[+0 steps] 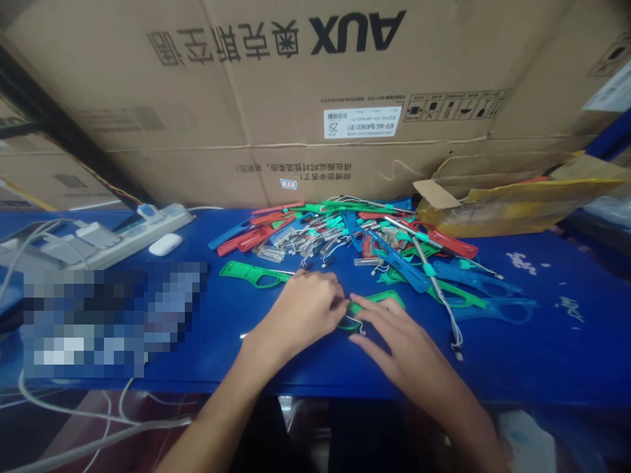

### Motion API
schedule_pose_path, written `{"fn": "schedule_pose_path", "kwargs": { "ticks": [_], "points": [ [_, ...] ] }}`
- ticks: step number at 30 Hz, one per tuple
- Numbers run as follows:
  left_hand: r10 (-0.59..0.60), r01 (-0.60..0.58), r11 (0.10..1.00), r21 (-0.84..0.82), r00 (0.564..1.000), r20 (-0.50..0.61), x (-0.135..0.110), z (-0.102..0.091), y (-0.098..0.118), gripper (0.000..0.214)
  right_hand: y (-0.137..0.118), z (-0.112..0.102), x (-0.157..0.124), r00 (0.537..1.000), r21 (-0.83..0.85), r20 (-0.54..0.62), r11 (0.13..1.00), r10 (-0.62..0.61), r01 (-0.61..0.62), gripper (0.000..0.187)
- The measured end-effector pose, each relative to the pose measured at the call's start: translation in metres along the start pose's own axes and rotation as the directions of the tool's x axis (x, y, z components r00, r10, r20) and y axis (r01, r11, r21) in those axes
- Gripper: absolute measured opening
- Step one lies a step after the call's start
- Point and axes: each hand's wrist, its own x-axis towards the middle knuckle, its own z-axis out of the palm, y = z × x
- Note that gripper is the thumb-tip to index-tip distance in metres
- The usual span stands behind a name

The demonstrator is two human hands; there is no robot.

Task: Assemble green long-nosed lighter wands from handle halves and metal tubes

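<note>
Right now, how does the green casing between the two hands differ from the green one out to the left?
The casing between the hands has its broad end to the right; the left-hand casing has its broad end to the left. A white wire shows against the casing between the hands; none shows on the left-hand casing's visible part. Both are green and partly hidden by a hand.
</note>
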Motion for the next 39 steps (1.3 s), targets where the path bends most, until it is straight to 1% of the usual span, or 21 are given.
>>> {"fn": "schedule_pose_path", "kwargs": {
  "ticks": [5,8,11,16,19,23,26,28,33,36,39],
  "points": [
    [-0.059,0.059,0.998,-0.008,0.997,-0.055,-0.001,0.005,-0.001,0.024,0.000,0.000,-0.001,1.000,0.000,-0.011,1.000,-0.003,0.003,0.025],
    [-0.108,0.108,0.994,-0.012,0.992,-0.060,-0.004,0.006,-0.007,0.022,0.000,0.000,-0.002,1.000,0.016,0.000,1.000,0.001,-0.001,0.022],
    [-0.129,0.130,0.991,0.009,0.990,-0.056,-0.006,0.005,-0.012,0.020,0.000,0.000,-0.002,1.000,0.037,0.012,0.999,0.011,-0.011,0.019],
    [-0.117,0.116,0.993,-0.008,0.989,-0.092,-0.010,0.008,-0.013,0.011,0.002,0.002,-0.004,1.000,0.040,0.011,0.999,0.016,-0.017,0.022],
    [-0.083,0.074,0.995,-0.066,0.987,-0.137,-0.014,0.012,-0.012,0.013,0.002,0.002,-0.004,1.000,0.046,0.006,0.999,0.005,-0.005,0.022],
    [-0.048,0.028,0.990,-0.142,0.988,-0.145,-0.022,0.019,-0.010,0.016,0.001,0.000,-0.003,0.999,0.088,-0.010,0.995,0.042,-0.041,0.021],
    [-0.058,0.034,0.988,-0.154,0.986,-0.155,-0.026,0.022,-0.009,0.016,0.000,-0.002,-0.003,0.996,0.123,-0.011,0.989,0.088,-0.086,0.014],
    [-0.068,0.041,0.986,-0.163,0.985,-0.159,-0.027,0.022,-0.008,0.016,0.000,-0.003,-0.003,0.995,0.130,0.000,0.987,0.097,-0.096,0.008],
    [-0.061,0.025,0.977,-0.211,0.984,-0.168,-0.037,0.016,-0.008,0.016,0.000,-0.002,-0.002,0.997,0.140,-0.004,0.988,0.071,-0.070,0.009],
    [-0.061,0.014,0.974,-0.225,0.976,-0.208,-0.050,0.015,-0.008,0.015,-0.001,-0.004,-0.001,0.998,0.144,-0.024,0.988,0.054,-0.050,0.010],
    [-0.111,0.057,0.978,-0.203,0.958,-0.263,-0.061,0.017,-0.008,0.014,-0.001,-0.006,-0.001,0.998,0.142,-0.047,0.989,0.048,-0.041,0.011]
  ]
}}
